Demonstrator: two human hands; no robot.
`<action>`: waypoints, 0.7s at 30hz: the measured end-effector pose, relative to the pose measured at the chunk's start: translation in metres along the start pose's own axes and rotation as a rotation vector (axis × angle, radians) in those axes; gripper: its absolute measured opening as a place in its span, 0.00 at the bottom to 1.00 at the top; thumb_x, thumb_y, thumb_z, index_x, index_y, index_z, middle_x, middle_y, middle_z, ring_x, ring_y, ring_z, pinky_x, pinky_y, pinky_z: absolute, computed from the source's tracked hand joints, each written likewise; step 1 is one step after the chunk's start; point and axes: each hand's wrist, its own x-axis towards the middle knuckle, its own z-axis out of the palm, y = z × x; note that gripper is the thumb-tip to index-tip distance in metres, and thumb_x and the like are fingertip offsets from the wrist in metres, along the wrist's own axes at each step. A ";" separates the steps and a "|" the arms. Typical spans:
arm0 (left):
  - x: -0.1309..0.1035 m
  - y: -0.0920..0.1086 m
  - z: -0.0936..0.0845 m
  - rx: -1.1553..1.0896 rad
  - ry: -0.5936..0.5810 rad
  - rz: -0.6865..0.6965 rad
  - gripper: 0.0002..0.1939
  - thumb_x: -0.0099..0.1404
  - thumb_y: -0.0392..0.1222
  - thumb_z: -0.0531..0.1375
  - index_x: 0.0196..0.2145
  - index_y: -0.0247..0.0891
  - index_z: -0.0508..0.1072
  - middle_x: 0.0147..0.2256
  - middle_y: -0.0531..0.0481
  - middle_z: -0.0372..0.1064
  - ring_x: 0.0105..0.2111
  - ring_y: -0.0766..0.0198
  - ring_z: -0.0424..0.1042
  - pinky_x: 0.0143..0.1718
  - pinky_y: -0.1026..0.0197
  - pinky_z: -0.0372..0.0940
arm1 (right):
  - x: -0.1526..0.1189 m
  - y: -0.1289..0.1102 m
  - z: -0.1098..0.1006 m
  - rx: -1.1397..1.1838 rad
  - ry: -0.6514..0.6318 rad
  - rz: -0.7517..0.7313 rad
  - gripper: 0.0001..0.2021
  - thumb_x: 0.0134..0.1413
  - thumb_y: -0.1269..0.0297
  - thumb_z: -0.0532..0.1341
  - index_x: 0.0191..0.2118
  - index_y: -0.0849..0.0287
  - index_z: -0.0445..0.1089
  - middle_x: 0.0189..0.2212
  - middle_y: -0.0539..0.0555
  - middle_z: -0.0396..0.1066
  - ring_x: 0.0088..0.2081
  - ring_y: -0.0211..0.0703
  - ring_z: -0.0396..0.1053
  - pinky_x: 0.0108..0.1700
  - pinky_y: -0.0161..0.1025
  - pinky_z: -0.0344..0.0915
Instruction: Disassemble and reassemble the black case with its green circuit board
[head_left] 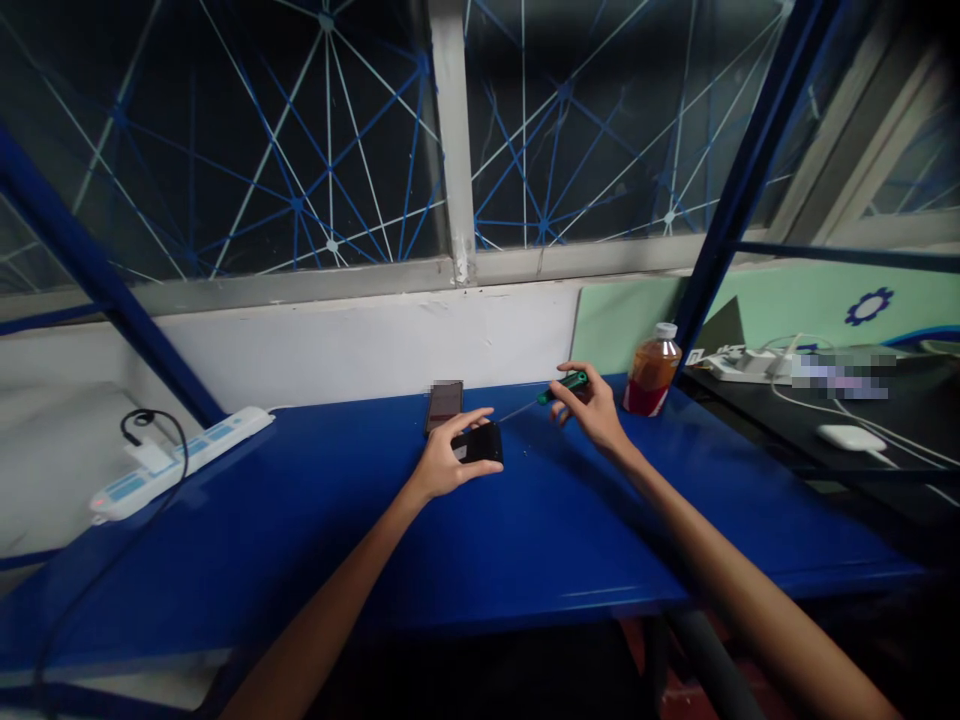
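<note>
My left hand point(448, 458) is closed around a small black box-shaped device point(480, 446), thumb along its near side and fingers over its far side. My right hand point(589, 405) grips a screwdriver by its green handle point(562, 388). The thin shaft points left and down, and its tip is at the right end of the black device; whether it touches a screw is too small to tell. Just behind my left hand, a dark phone point(445, 402) lies on the blue table point(555, 540).
A white power strip point(187, 462) with a plugged-in black cable lies at the left. At the back right stands a bottle of amber drink point(652, 370). A black table point(780, 410) with white cables and a white charger point(851, 437) is farther right. Blue frame posts rise at both sides.
</note>
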 end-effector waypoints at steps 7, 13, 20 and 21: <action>-0.001 0.002 -0.002 0.045 -0.006 -0.001 0.36 0.52 0.51 0.70 0.56 0.43 0.66 0.47 0.43 0.70 0.47 0.51 0.69 0.49 0.47 0.66 | -0.003 -0.008 0.000 -0.037 -0.050 -0.032 0.23 0.49 0.54 0.67 0.46 0.58 0.61 0.20 0.45 0.68 0.17 0.39 0.69 0.20 0.36 0.67; -0.001 0.005 -0.002 0.078 -0.027 0.014 0.35 0.52 0.52 0.69 0.56 0.44 0.67 0.47 0.43 0.70 0.47 0.50 0.69 0.50 0.46 0.65 | -0.002 -0.004 0.000 -0.058 -0.100 -0.027 0.27 0.48 0.52 0.67 0.50 0.57 0.58 0.23 0.48 0.71 0.23 0.43 0.72 0.20 0.36 0.68; 0.000 0.004 -0.004 0.102 -0.015 0.029 0.34 0.52 0.52 0.69 0.56 0.44 0.67 0.47 0.44 0.70 0.47 0.50 0.69 0.50 0.45 0.65 | 0.001 0.000 0.000 0.015 -0.129 0.062 0.28 0.43 0.52 0.70 0.46 0.55 0.57 0.29 0.52 0.73 0.24 0.44 0.74 0.18 0.36 0.68; 0.000 0.004 -0.004 0.106 -0.017 0.030 0.34 0.52 0.52 0.69 0.56 0.44 0.67 0.47 0.44 0.70 0.47 0.50 0.69 0.50 0.45 0.65 | 0.000 0.000 0.000 0.014 -0.122 0.065 0.28 0.43 0.52 0.70 0.45 0.55 0.57 0.26 0.50 0.72 0.22 0.44 0.73 0.18 0.36 0.67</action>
